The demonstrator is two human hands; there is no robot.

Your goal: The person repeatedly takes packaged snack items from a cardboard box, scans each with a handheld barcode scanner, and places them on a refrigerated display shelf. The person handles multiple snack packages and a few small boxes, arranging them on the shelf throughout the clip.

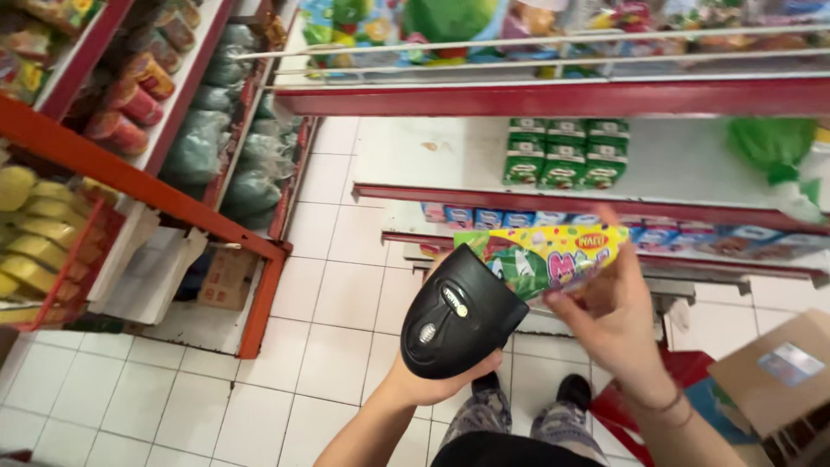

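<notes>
**Scanner and snack pack held up in shop aisle**

Dark clothing at bottom edge, cut off, only a sliver shows. Patterned trouser legs (pixel 510 419) and one black shoe (pixel 573 391) below the hands, partly hidden by forearms. Left hand (pixel 432 380) grips black handheld scanner (pixel 456 313) from underneath; fingers mostly hidden behind the scanner body, only the wrapped edge shows, so closed on it. Scanner nose points up-right, touching or just overlapping the pack's lower left corner, can't tell which. Right hand (pixel 616 320) holds colourful snack pack (pixel 543 255) by its right end; thumb in front, other fingers behind the pack, tips blurred. Pack is yellow, green and pink, held roughly level, print too blurred to make out. Thin bracelet on right wrist.

White tiled floor (pixel 337 303) under everything. Brown cardboard box (pixel 769 372) at right, cut by frame edge; red item beside it half hidden by the arm.

Further out: red-edged shelf (pixel 553 197) with green drink cartons (pixel 566 154) in a row, blue cartons (pixel 484 216) on the lower level, partly covered by the pack. Green bag at far right, blurred. Left shelving holds yellow packets (pixel 35 233) and dark bagged goods (pixel 233 130), contents unclear. Top shelf items cropped.
</notes>
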